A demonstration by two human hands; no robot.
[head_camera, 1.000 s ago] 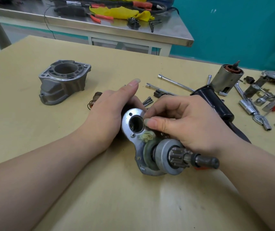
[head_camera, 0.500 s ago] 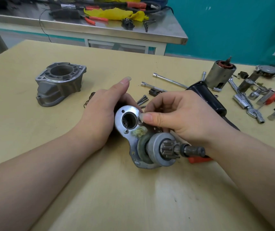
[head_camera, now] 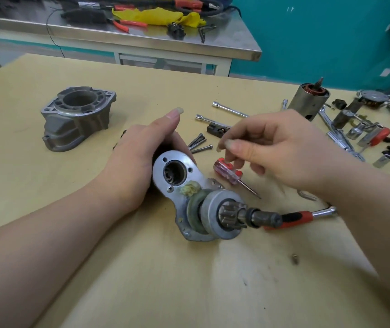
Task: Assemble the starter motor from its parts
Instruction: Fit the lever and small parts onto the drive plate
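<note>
The starter sub-assembly lies on the wooden table: a silver plate (head_camera: 190, 171) with an open bore, a blob of grease below the bore, and a pinion gear (head_camera: 232, 215) on a dark shaft pointing right. My left hand (head_camera: 139, 157) grips the dark body behind the plate. My right hand (head_camera: 274, 150) hovers to the right of the plate with loosely curled fingers, just over the handle of a red screwdriver (head_camera: 224, 169); I see nothing held in it. A grey nose housing (head_camera: 78, 117) stands apart at the far left. The cylindrical motor case (head_camera: 308, 101) with copper windings stands at the back right.
Short bolts (head_camera: 200, 143) and two long through bolts (head_camera: 229, 108) lie behind the hands. A red-handled ratchet (head_camera: 300, 216) lies by the shaft tip. Sockets, wrenches and small parts (head_camera: 355, 133) crowd the right edge. A small screw (head_camera: 295, 259) lies near front. A steel bench (head_camera: 118, 36) stands behind.
My right hand has lifted off the plate's bore and moved right, uncovering the red screwdriver. My left hand keeps its grip; the assembly has not visibly shifted.
</note>
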